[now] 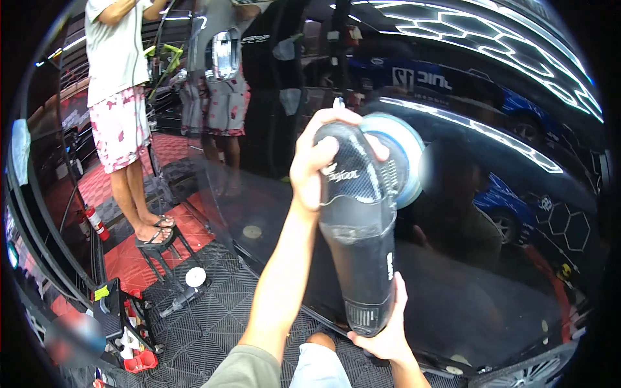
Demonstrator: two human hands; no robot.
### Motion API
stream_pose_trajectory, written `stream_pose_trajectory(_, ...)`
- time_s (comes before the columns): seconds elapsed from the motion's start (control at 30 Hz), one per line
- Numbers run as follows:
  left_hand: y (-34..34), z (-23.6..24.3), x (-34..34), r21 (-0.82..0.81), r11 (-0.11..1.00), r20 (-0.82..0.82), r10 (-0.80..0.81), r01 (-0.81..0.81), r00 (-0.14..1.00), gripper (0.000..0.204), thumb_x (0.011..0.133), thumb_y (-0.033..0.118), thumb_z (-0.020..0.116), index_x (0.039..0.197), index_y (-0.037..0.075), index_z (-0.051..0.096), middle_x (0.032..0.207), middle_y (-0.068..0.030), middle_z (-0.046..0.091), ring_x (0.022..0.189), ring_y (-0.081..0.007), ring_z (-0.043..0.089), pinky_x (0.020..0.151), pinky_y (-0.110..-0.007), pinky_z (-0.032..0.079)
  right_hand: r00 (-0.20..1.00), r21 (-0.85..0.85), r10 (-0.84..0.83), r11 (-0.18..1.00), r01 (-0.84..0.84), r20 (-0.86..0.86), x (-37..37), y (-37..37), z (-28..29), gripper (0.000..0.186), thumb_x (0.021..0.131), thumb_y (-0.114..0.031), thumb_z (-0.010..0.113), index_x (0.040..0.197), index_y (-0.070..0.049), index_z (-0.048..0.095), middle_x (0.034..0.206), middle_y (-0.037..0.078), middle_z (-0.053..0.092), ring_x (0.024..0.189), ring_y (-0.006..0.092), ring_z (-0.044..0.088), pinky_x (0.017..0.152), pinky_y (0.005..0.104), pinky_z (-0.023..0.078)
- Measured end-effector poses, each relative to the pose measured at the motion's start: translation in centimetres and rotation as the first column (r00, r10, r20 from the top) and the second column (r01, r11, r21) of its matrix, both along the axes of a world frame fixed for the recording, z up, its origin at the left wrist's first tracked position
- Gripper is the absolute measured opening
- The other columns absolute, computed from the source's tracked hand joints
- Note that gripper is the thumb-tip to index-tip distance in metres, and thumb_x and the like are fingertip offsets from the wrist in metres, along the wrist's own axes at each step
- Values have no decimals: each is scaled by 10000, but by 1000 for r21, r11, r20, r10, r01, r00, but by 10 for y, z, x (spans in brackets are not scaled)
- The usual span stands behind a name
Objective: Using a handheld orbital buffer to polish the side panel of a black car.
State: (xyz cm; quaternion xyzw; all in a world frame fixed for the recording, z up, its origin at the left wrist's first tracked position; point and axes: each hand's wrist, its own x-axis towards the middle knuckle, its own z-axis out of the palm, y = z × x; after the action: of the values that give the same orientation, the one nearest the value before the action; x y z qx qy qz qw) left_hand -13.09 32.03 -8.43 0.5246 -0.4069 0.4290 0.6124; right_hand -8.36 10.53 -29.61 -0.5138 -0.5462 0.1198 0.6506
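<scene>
Left hand (323, 158) wraps the black polisher (359, 226) head at centre — right hand (388, 326) clasps its tail at 6 o'clock; pad (401, 155) against the black car panel (466, 271). Floor caddy (119, 326) at 8 o'clock holds bottles.

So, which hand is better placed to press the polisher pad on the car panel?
Left hand: it grips the polisher head just behind the pad. Right hand only holds the rear end.

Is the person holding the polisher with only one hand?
No, the left hand grips the top of the black polisher and the right hand holds its rear end.
</scene>
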Motion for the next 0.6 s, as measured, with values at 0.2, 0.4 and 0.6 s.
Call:
stream_pose_trajectory(0.2, -49, -13, 23, 55, 992, 12, -113, 112, 993, 430, 861, 242, 638, 1156, -36, 493, 898, -257, 667, 804, -283, 672, 738, -385, 553, 953, -24, -196, 978, 207, 230, 11, -49, -11, 1324, 546, -142, 889, 1478, -16, -43, 1457, 200, 186, 1378, 305, 233, 1126, 425, 228)
stream_pose_trajectory(0.4, -138, 12, 64, 103, 978, 18, -185, 182, 983, 410, 843, 232, 660, 1137, -23, 531, 881, -160, 663, 805, -194, 652, 730, -324, 532, 923, 50, -349, 931, 360, -161, 29, -133, -34, 1234, 484, -87, 889, 1451, 32, 132, 1334, 203, 400, 1191, 278, 481, 1056, 451, 338)
stream_pose_trajectory(0.6, -224, 25, 98, 256, 966, 31, -54, 45, 998, 344, 813, 213, 662, 1093, 33, 577, 865, -43, 604, 760, -112, 576, 705, -252, 452, 963, -165, -186, 974, 154, -197, 56, -215, -34, 883, 593, 140, 724, 1374, 34, 327, 877, 122, 596, 750, 218, 597, 700, 322, 512)
